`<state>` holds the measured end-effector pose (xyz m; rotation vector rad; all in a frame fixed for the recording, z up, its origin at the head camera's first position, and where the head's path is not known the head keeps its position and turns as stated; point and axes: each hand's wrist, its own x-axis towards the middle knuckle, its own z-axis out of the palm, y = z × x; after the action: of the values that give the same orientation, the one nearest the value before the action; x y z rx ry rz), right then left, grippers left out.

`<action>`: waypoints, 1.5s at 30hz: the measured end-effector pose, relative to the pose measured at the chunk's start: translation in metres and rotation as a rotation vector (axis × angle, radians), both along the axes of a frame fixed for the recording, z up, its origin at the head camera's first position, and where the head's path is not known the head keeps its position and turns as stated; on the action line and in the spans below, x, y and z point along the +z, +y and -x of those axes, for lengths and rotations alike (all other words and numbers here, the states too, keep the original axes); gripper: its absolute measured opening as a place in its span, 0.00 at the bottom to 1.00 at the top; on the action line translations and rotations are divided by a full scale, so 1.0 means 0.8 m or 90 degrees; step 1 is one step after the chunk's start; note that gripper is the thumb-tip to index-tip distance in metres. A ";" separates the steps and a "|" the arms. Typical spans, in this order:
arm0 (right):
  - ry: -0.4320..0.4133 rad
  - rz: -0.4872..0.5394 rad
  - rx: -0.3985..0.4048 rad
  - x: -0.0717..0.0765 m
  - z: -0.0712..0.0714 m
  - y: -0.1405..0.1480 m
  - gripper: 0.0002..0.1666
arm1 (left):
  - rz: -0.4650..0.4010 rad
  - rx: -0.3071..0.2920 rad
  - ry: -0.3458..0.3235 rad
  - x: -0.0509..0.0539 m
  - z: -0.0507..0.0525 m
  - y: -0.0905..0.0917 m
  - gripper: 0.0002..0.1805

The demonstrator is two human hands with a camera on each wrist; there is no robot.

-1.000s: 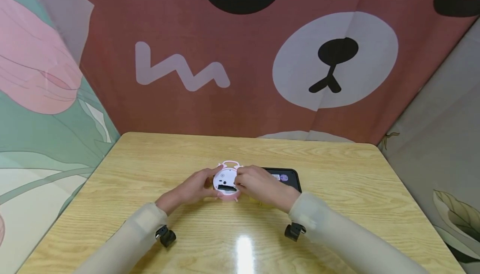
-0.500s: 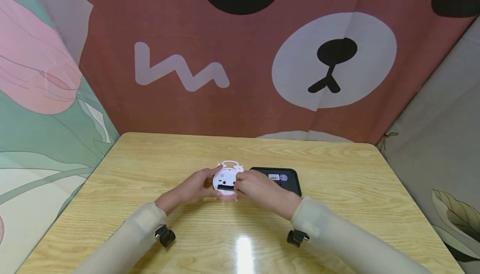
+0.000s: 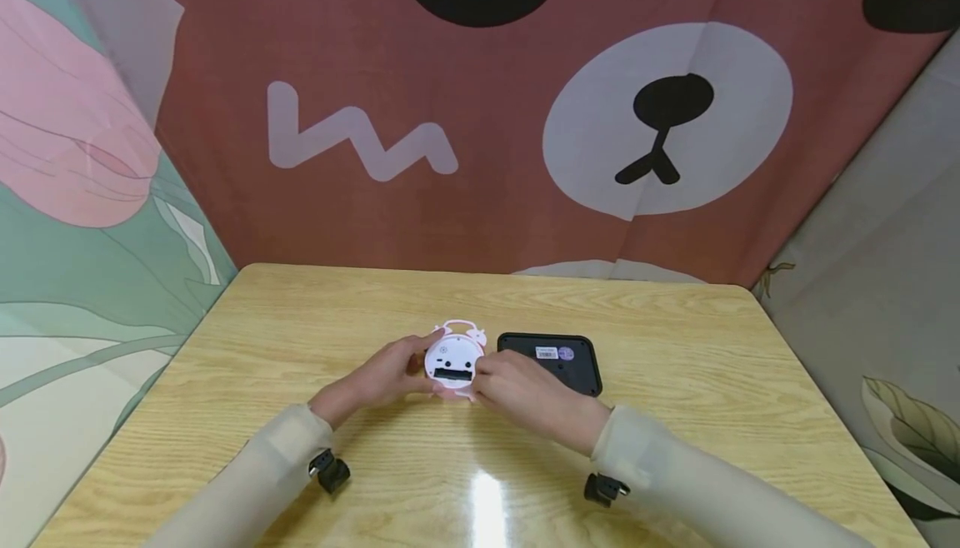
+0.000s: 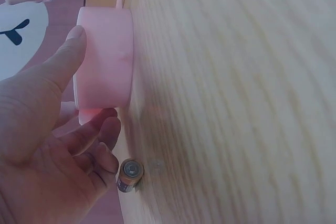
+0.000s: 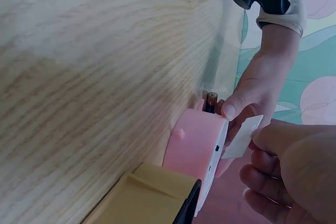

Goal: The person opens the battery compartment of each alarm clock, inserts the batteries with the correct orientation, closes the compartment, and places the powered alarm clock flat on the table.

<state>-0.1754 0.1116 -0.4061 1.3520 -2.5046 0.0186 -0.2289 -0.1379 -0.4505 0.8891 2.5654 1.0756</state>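
A pink twin-bell alarm clock (image 3: pixel 453 361) lies face down, its white back up and the dark battery slot (image 3: pixel 452 374) uncovered. My left hand (image 3: pixel 381 375) grips its left side; in the left wrist view the thumb (image 4: pixel 71 51) presses the pink rim and the fingers curl below. Between thumb and fingers, my right hand (image 5: pixel 294 166) pinches a thin white piece, apparently the battery cover (image 5: pixel 244 137), at the clock's right edge. In the head view that piece is hidden behind the right hand. A battery (image 4: pixel 131 174) stands on the table near my left fingers.
Right of the clock lies a black-backed rectangular device (image 3: pixel 581 373) with stickers, partly behind my right hand; its side (image 5: pixel 152 198) looks yellow in the right wrist view. The wooden table (image 3: pixel 337 298) meets a printed curtain (image 3: pixel 375 223) at its far edge.
My right hand has drawn slightly right and toward me, uncovering more of the clock's back and of the black device. My left hand keeps its hold on the clock.
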 end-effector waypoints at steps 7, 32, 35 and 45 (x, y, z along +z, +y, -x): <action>0.042 0.012 0.012 -0.009 -0.010 0.006 0.02 | 0.012 0.008 -0.005 0.001 -0.003 -0.001 0.46; 0.110 -0.079 0.046 -0.046 -0.051 0.018 0.04 | 0.023 0.010 -0.003 0.001 -0.001 -0.001 0.46; 0.126 -0.077 0.051 -0.050 -0.053 0.018 0.05 | 0.026 0.012 0.000 0.002 -0.001 -0.001 0.46; 0.131 -0.085 0.067 -0.059 -0.058 0.017 0.04 | 0.027 0.009 -0.005 0.004 -0.001 -0.001 0.46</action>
<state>-0.1288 0.1255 -0.4536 1.4563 -2.2971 -0.2569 -0.2279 -0.1384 -0.4474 0.8564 2.5816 1.0235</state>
